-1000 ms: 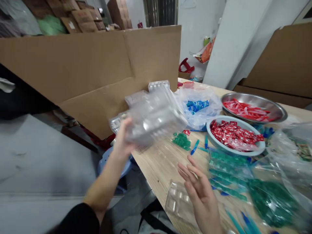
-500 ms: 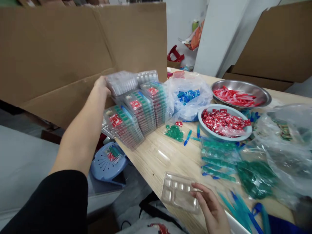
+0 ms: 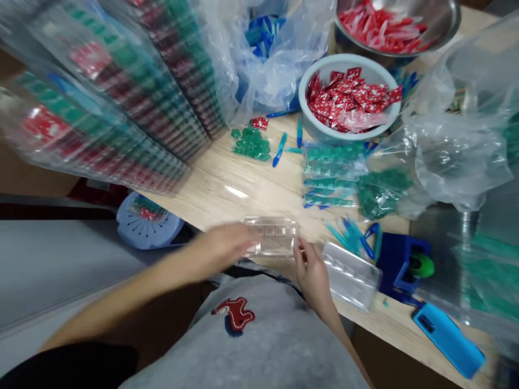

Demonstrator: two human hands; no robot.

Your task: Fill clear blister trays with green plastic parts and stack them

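A clear plastic blister tray (image 3: 278,237) with moulded compartments lies at the table's front edge. My right hand (image 3: 313,273) grips the tray's right end between thumb and fingers. At the tray's left end is my left hand (image 3: 229,243), smeared by motion; its fingers overlap the tray and their grip cannot be made out. Just right of my right hand lies another clear tray (image 3: 352,276). Beyond the tray are a small pile of green pieces (image 3: 251,143), a red sachet (image 3: 259,123) and a blue pen-like stick (image 3: 279,149).
Tall stacks of filled blister packs (image 3: 133,102) stand at left. Farther back are a pale blue bowl (image 3: 305,102) of red sachets, a steel bowl (image 3: 448,24) of red sticks and a plastic bag (image 3: 267,81) with blue pieces. A tape dispenser (image 3: 399,265) and blue phone (image 3: 450,337) lie right.
My left hand has come down from the stacked packs to the clear tray. My right hand now holds the tray's right end. The view has tilted downward.
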